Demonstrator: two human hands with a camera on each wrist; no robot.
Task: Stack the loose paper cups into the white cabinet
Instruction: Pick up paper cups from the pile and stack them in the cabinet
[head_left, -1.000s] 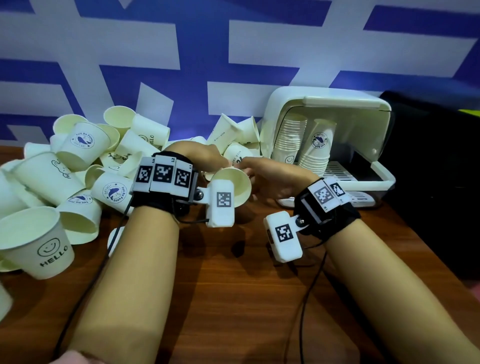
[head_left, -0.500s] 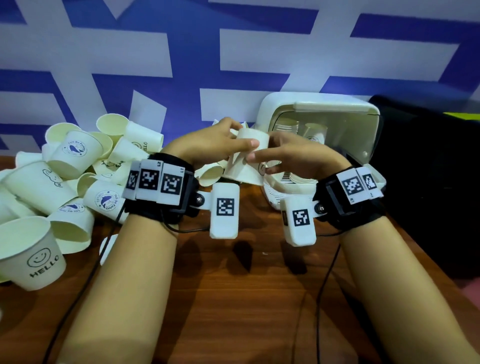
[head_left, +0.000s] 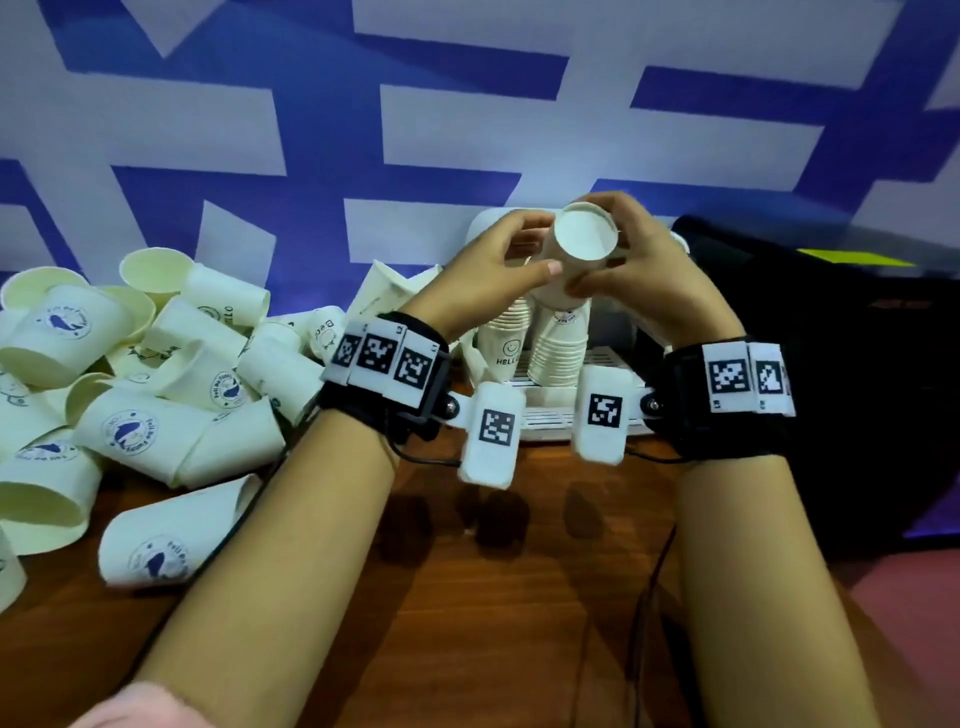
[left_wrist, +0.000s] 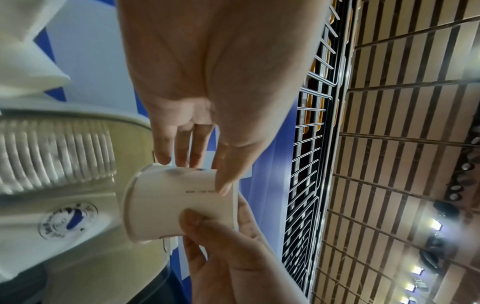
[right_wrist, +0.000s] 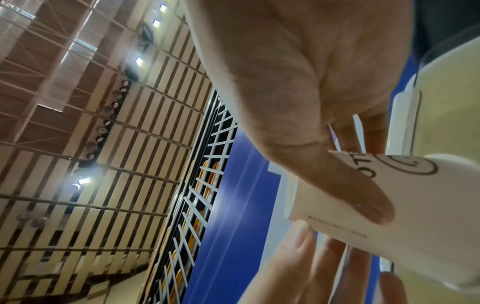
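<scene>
Both hands hold one paper cup (head_left: 586, 238) upside down, its base toward me, in front of the white cabinet (head_left: 548, 417). My left hand (head_left: 545, 244) pinches its left side with thumb and fingers; my right hand (head_left: 602, 254) grips its right side. The cup hangs just above the right-hand stack of cups (head_left: 558, 353) inside the cabinet; a second stack (head_left: 506, 338) stands to its left. In the left wrist view the cup (left_wrist: 179, 205) sits between both thumbs. The right wrist view shows a smiley and lettering printed on the cup (right_wrist: 402, 205). Most of the cabinet's opening is hidden behind my hands.
A big pile of loose paper cups (head_left: 156, 374) covers the wooden table (head_left: 493, 597) to the left, some lying on their sides near my left forearm. A black object (head_left: 857, 389) stands right of the cabinet. A blue and white wall lies behind.
Both hands have lifted the cup from the pile's edge up and right to the cabinet's front. It has turned from mouth toward me to base toward me.
</scene>
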